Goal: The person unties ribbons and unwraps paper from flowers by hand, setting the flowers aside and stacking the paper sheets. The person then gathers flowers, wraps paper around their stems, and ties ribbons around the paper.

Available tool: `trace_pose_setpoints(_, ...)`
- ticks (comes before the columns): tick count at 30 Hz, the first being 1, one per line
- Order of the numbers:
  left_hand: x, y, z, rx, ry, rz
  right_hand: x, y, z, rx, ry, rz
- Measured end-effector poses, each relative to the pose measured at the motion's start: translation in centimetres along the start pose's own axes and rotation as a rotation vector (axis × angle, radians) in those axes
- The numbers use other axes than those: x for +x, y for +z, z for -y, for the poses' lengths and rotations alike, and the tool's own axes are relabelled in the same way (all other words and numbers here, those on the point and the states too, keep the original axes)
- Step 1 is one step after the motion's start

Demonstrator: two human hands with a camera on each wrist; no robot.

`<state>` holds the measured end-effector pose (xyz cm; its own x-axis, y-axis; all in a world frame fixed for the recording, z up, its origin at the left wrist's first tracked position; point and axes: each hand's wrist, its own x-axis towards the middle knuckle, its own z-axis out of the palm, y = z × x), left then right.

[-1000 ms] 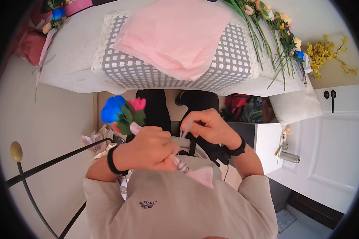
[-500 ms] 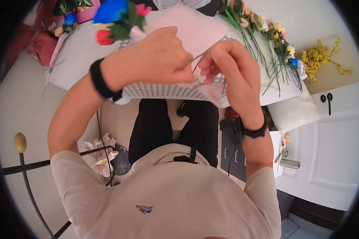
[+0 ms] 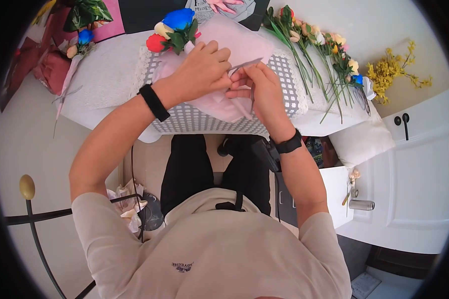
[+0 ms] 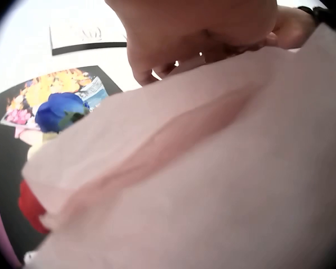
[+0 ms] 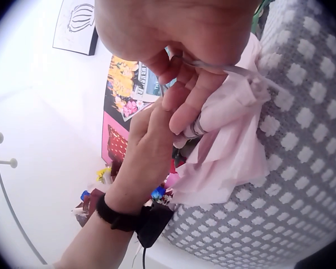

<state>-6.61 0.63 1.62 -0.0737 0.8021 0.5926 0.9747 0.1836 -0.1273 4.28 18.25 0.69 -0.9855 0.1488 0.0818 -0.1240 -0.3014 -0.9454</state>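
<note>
My left hand (image 3: 202,67) grips a small bouquet wrapped in pale pink paper (image 4: 235,185). Its blue rose (image 3: 178,19) and red flower (image 3: 155,43) point to the far left, with a cream flower and green leaves among them. Close beside it, my right hand (image 3: 264,92) pinches a thin grey ribbon (image 5: 229,68) between thumb and fingers. In the right wrist view, ribbon turns (image 5: 196,129) circle the wrapped stem, and the fingertips of both hands meet there. Paper covers much of the left wrist view and hides the stems.
Pink paper sheets (image 3: 234,37) lie on a grey-and-white checked cloth (image 3: 209,119) under my hands. Loose flower stems (image 3: 314,55) spread along the table's right side, near yellow blossoms (image 3: 396,72). Another wrapped bouquet (image 3: 71,70) lies at the left edge. A black metal rail (image 3: 45,215) stands at lower left.
Both hands moved with the bouquet from over my lap up and forward to over the table. My right hand still holds the ribbon beside the left hand.
</note>
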Motion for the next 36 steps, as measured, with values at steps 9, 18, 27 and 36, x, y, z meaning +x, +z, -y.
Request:
trace_pose_setpoints(9,-1.1,0.1,-1.4,-0.407,-0.602,-0.136,0.0,0.5,-1.0,-0.085,-0.029,0.017)
trace_pose_setpoints(18,-2.0,0.8,-0.4,-0.689,-0.618,0.121,-0.3,1.3,1.3,-0.316,-0.076,-0.001)
trace_pose_setpoints(27,-0.7,-1.1,-1.8,-0.458,-0.505,0.408,0.8,2.5,2.3,-0.333,-0.096,0.073)
trace_pose_setpoints(36,-3.2,0.7,-1.3,-0.436,-0.37,0.06,-0.1,1.3,0.1,-0.432,-0.211,0.136)
